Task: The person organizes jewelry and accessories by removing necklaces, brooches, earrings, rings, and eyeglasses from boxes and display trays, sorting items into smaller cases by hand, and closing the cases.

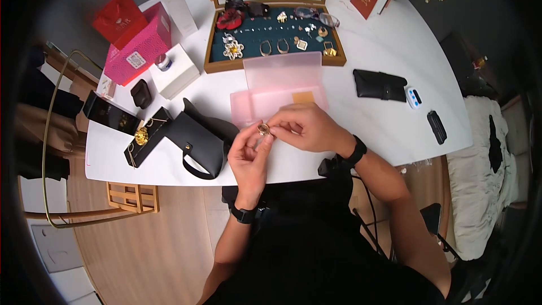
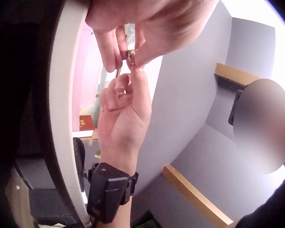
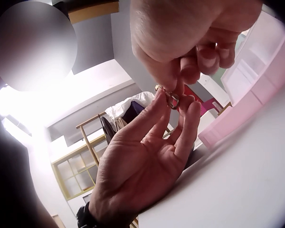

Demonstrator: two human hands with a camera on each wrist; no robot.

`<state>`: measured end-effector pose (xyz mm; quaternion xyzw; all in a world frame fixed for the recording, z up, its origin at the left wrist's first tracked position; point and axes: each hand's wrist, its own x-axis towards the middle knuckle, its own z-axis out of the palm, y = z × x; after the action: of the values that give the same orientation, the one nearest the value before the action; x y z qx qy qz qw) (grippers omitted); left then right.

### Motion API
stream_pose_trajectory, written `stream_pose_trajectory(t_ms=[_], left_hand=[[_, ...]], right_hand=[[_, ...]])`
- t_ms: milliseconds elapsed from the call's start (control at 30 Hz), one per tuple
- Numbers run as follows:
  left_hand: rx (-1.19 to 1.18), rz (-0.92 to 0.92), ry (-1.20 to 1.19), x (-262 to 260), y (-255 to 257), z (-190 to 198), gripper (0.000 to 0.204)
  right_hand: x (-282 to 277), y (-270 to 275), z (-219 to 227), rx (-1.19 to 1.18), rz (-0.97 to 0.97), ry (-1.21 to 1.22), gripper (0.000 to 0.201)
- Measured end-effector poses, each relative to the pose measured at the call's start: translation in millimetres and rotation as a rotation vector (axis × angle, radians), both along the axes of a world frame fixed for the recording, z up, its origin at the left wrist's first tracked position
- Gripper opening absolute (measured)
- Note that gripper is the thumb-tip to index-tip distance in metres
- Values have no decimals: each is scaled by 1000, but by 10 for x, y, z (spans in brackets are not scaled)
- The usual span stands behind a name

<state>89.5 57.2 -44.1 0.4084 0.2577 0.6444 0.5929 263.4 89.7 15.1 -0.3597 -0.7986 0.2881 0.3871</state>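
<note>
A small gold-coloured ring [image 1: 263, 129] is held up over the front of the table between both hands. My left hand [image 1: 248, 155] pinches it between thumb and fingertips. From the other side, my right hand [image 1: 307, 127] pinches its edge with thumb and forefinger. In the right wrist view the ring [image 3: 172, 100] shows its round opening at the left fingertips. Seen from the left wrist, the ring [image 2: 130, 56] is partly covered by fingers. Just behind the hands lies a pink translucent case [image 1: 276, 99], lid raised, with a yellowish square piece [image 1: 303, 97] inside.
A wooden-framed jewellery tray [image 1: 254, 31] with several pieces and glasses stands at the back. To the left are a black bag [image 1: 195, 141], a box with gold jewellery [image 1: 141, 136] and a white box [image 1: 176, 72]. A black wallet [image 1: 379, 85] lies right.
</note>
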Motion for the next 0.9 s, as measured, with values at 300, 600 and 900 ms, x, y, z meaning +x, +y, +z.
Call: stream_pose_trajectory(t_ms=[300,600,900], left_hand=[[7,-80,62,-6,-24,31,35],[46,25,52,47,-17,25,40],[11,-45,96,12,-48,75,28]], right_hand=[[70,-59,90,-27,-58,57,3],[-5,56,39,-60,18,97,21],[242,771,883,-167,30,-61,17]])
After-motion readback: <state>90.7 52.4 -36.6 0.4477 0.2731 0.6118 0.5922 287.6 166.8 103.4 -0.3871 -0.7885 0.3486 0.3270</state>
